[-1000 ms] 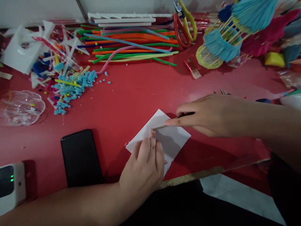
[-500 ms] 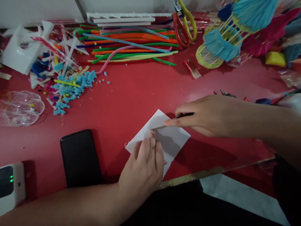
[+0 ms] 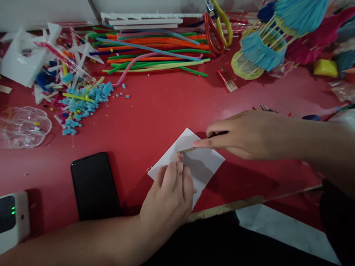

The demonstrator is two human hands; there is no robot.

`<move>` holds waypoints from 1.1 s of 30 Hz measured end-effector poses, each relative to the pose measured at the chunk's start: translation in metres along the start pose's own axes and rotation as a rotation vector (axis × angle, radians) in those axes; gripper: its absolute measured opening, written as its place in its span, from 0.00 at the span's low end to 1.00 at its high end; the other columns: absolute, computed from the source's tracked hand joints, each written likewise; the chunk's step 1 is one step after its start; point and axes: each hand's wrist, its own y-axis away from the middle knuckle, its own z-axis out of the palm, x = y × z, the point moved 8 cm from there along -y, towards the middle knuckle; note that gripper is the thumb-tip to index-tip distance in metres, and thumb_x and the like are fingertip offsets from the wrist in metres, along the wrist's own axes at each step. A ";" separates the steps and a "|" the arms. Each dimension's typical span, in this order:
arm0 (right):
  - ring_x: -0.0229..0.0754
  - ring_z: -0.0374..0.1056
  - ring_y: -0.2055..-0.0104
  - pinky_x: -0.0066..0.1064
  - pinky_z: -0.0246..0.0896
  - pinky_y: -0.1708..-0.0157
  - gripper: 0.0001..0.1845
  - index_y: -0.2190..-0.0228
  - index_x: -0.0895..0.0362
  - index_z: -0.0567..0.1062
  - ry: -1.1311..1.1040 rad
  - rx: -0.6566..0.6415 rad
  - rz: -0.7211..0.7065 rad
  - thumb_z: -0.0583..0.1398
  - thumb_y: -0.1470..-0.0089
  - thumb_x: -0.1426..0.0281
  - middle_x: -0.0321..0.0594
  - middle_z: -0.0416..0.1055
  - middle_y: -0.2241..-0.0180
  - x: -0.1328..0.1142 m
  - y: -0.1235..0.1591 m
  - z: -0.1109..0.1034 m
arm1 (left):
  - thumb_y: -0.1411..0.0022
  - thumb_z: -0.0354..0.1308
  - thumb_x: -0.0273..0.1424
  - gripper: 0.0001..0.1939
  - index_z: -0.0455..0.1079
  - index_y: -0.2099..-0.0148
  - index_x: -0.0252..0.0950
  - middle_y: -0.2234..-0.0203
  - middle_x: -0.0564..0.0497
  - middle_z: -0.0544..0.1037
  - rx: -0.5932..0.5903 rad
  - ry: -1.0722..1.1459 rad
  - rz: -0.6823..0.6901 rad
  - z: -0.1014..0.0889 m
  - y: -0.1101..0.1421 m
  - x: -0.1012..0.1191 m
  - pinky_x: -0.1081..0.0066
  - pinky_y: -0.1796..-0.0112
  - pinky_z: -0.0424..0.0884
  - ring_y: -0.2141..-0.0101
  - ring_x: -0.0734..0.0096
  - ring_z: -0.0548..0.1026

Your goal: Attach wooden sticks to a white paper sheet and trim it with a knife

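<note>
While the left hand (image 3: 166, 195) is pressing down with bunched fingers, one fingertip extended, it is apparently steadying the white sheet (image 3: 205, 164) against sliding; whether it is also pinching anything underneath, the view is not showing. The right hand (image 3: 244, 135) is gripping a thin tool (image 3: 186, 150), its forefinger lying along the top, presumably for fine control, and the tip is meeting the sheet just beside that left fingertip. The sheet is lying cornerwise on the red table (image 3: 166, 107), near its front edge, probably for easy reach. By count, two hands are working on one sheet with one tool; one phone (image 3: 94, 184), one white device (image 3: 22, 216), one clear tray (image 3: 41, 127) and one small bottle (image 3: 229, 84) are lying about them, while the coloured stems (image 3: 161, 45) are overlapping too much for a sure count
</note>
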 end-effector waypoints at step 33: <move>0.33 0.46 0.79 0.35 0.33 0.77 0.29 0.43 0.43 0.72 0.107 -0.158 0.087 0.51 0.42 0.78 0.35 0.69 0.68 -0.004 0.007 -0.007 | 0.32 0.56 0.32 0.19 0.71 0.48 0.18 0.47 0.26 0.74 -0.008 -0.010 0.035 0.001 -0.001 0.001 0.64 0.56 0.78 0.51 0.53 0.78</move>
